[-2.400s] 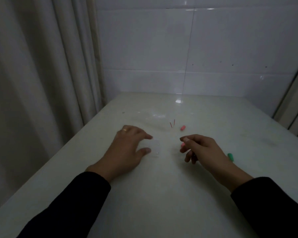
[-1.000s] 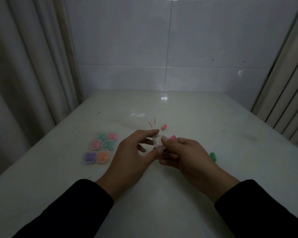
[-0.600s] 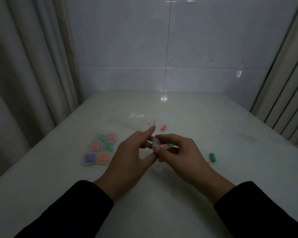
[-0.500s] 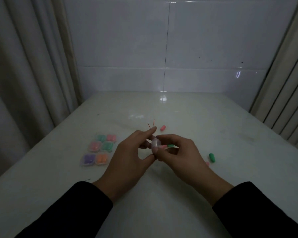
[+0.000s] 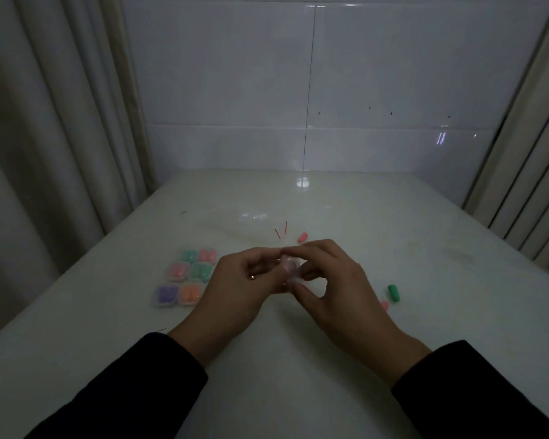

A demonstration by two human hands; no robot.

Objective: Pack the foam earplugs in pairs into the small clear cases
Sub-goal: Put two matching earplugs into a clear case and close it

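White tiles stand behind a pale table point(image 5: 298, 375), with curtains point(image 5: 45, 122) at the sides. Above the table middle, the left hand point(image 5: 238, 293) and the right hand point(image 5: 333, 289) both pinch 1 small clear case point(image 5: 290, 268) with curled fingers. 6 filled cases point(image 5: 184, 280) lie left of the hands. A pink earplug point(image 5: 302, 237) lies behind them, a green earplug point(image 5: 393, 293) at the right.
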